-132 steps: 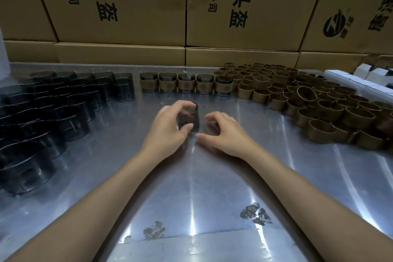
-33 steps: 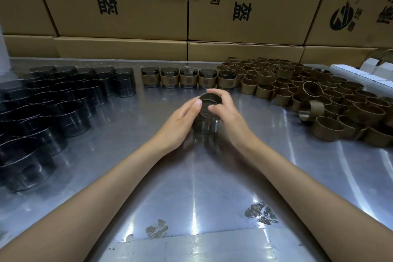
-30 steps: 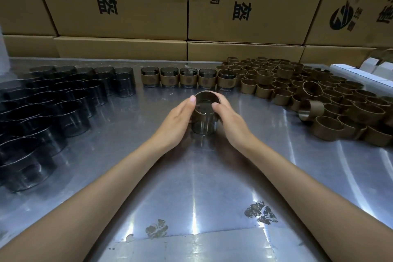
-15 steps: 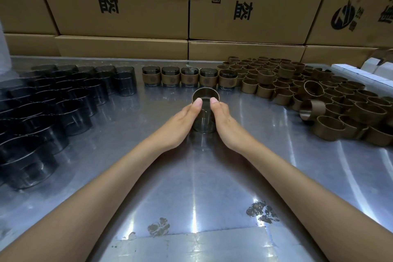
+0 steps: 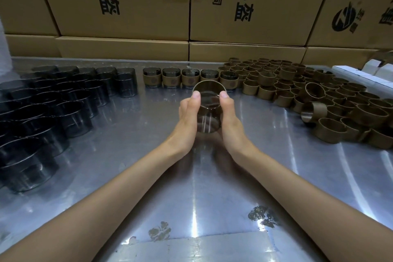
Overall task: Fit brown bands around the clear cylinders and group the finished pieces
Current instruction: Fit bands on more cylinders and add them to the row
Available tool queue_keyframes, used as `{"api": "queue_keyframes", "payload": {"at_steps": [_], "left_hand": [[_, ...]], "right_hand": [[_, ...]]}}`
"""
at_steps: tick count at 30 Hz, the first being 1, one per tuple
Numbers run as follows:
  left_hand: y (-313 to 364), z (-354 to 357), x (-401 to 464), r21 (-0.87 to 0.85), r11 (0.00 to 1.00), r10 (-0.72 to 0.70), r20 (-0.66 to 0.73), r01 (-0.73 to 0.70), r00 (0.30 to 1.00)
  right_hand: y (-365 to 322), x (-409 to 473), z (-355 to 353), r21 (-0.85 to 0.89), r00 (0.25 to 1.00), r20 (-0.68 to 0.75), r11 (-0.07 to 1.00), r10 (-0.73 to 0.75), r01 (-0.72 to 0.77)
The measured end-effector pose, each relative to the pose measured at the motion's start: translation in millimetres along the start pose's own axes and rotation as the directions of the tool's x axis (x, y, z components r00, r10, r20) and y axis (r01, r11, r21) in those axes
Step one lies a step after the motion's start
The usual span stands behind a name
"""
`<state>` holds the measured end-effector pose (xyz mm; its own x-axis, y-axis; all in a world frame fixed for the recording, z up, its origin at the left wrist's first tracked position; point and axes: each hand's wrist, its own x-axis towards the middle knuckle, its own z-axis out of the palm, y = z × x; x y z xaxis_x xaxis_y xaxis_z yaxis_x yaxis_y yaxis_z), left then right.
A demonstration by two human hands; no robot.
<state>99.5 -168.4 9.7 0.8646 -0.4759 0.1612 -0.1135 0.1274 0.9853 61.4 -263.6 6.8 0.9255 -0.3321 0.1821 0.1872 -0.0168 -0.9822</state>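
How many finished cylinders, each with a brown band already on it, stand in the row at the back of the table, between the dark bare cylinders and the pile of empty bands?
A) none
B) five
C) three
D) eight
B: five banded cylinders stand side by side in a row, between the bare cylinders on the left and the loose brown bands on the right.

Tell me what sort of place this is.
Probably a small factory or packing workshop: a steel worktable, stacked printed cartons behind it, and batches of clear cylinders and loose brown bands awaiting hand assembly.
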Motion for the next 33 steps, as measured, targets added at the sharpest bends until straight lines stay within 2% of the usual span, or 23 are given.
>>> {"api": "queue_keyframes", "payload": {"at_steps": [6,11,16,18,20,22,24,29,31,33], "left_hand": [[-1.3,1.4,-0.5,-0.215,0.974,-0.071,-0.015,0.066,0.997],[1.0,2.4,-1.6,-0.347,0.935,-0.098,-0.051,0.075,0.994],[5.2,-0.1,-1.9,-0.397,0.915,-0.098,-0.048,0.071,0.994],[6.8,-3.0,-1.2,-0.405,0.912,-0.09,-0.058,0.059,0.994],[8.1,-7.6,-0.6,-0.4,0.915,-0.073,-0.041,0.05,0.996],[9.0,-14.4,0.9,-0.361,0.932,-0.045,0.006,0.044,0.999],[9.6,-21.3,3.0,-0.321,0.945,-0.051,0.047,0.064,0.998],[8.8,-33.3,5.5,-0.264,0.931,-0.195,0.225,0.252,0.955],[9.1,-36.9,5.7,-0.217,0.911,-0.293,0.258,0.351,0.921],[9.5,-40.8,6.4,-0.2,0.902,-0.321,0.279,0.382,0.905]], "right_hand": [[0.0,0.5,1.8,0.162,0.998,-0.039,0.986,0.044,-0.037],[1.1,1.2,-0.5,0.192,0.996,-0.076,0.981,0.056,-0.04],[-4.6,5.2,-5.3,0.376,0.995,0.0,0.922,0.102,-0.094],[-8.9,5.9,-10.0,0.395,0.989,0.084,0.907,0.125,-0.148],[-14.1,5.6,-17.0,0.3,0.958,0.204,0.919,0.202,-0.257],[-16.4,6.2,-25.9,0.184,0.89,0.292,0.893,0.349,-0.41],[-16.0,8.2,-33.1,0.145,0.833,0.338,0.85,0.439,-0.507],[-13.1,9.4,-37.4,0.301,0.851,0.358,0.815,0.385,-0.495],[-12.7,9.3,-37.5,0.325,0.863,0.367,0.821,0.348,-0.47],[-12.4,9.7,-38.1,0.329,0.861,0.384,0.821,0.334,-0.466]]}}
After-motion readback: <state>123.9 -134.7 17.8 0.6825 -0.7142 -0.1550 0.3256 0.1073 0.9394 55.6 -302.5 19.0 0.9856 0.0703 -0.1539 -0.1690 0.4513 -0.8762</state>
